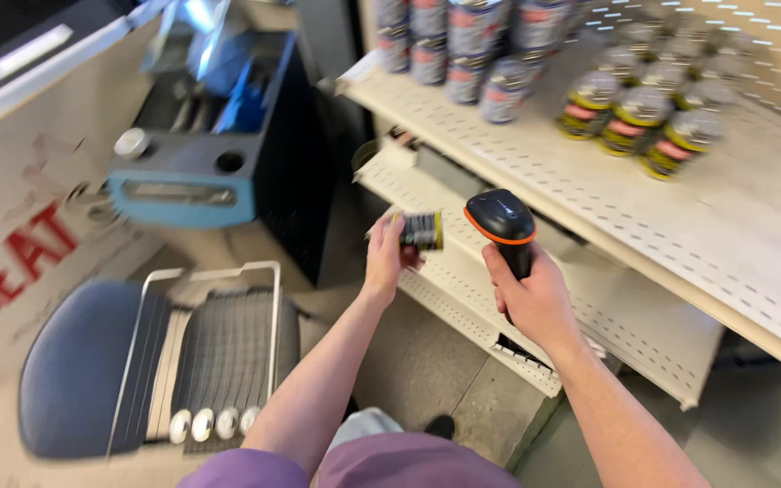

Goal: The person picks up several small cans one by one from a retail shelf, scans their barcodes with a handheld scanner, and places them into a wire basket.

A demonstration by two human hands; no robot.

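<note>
I stand at pale perforated metal shelving (734,235) stocked with rows of cans (644,113), a grey floor (427,361) below and a blue-padded wire cart (210,361) beside me. My left hand (386,258) is closed around a small can (422,230), held up just beside the black-and-orange handheld scanner (501,221), which my right hand (535,298) grips firmly by its handle.

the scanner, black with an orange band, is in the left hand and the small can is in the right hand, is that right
Not quite: the hands are swapped. The head view shows the scanner, black with an orange band, in the right hand, and the small can in the left hand. The rest stands.
</note>
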